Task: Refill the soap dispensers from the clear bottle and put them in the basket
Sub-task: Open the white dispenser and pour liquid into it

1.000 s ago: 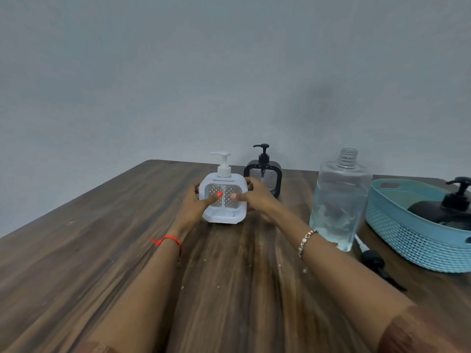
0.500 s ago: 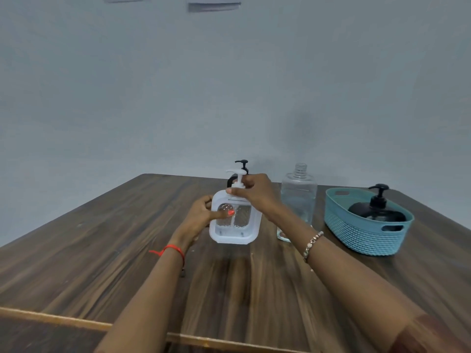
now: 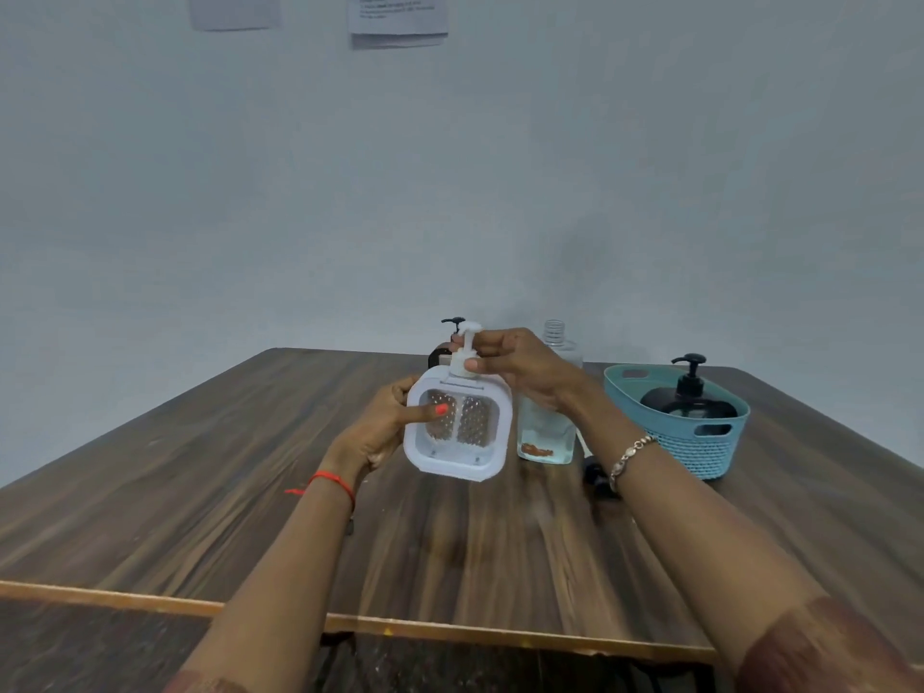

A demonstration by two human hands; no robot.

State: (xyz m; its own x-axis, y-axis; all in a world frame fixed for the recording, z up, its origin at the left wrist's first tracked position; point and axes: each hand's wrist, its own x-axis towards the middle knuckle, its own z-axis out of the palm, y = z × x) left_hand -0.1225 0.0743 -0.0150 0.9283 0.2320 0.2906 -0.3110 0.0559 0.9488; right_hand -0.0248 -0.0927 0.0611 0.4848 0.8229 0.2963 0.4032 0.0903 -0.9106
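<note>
1. Our left grip [image 3: 380, 427] holds the white dispenser [image 3: 457, 442] before the clear bottle [image 3: 546, 432]; our right grip [image 3: 520, 367] pinches its pump [image 3: 467, 342].
2. Twisting hard could, we judge, knock that uncapped bottle over.

The black square pump dispenser [image 3: 435, 356] stands mostly hidden behind the white square pump dispenser [image 3: 457, 457]. The top edge cuts off a white wall paper [image 3: 397, 15], its print unreadable.

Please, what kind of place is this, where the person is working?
Probably a plain office or workroom, though I cannot be sure: a dark wood-grain table, a plain pale grey wall, and printed paper sheets stuck high on that wall.
</note>
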